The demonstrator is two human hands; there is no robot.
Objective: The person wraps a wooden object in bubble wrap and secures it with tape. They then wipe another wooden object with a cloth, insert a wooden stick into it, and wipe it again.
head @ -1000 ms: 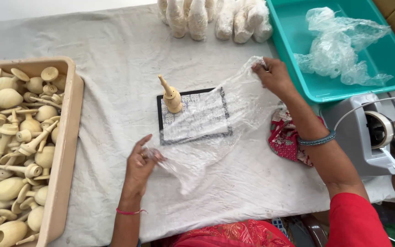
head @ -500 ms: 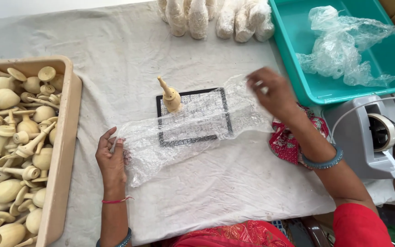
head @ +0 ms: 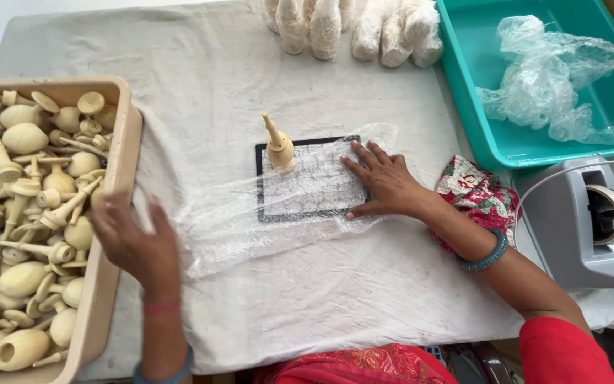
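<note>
Right hand [head: 385, 181] flat on bubble wrap [head: 286, 206]; left hand [head: 133, 242] beside tray [head: 111, 235].

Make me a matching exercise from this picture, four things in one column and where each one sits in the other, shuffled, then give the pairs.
Things:
1. Small pale wooden spindle-shaped piece
2. Crumpled clear plastic bag
3. Right hand
4. Left hand

Places:
A. Inside the teal plastic bin
B. Pressed flat on the clear bubble wrap sheet
C. Upright on the corner of the black-bordered grid mat
D. At the rim of the tan tray of wooden parts

Pairs: 1-C, 2-A, 3-B, 4-D
</note>
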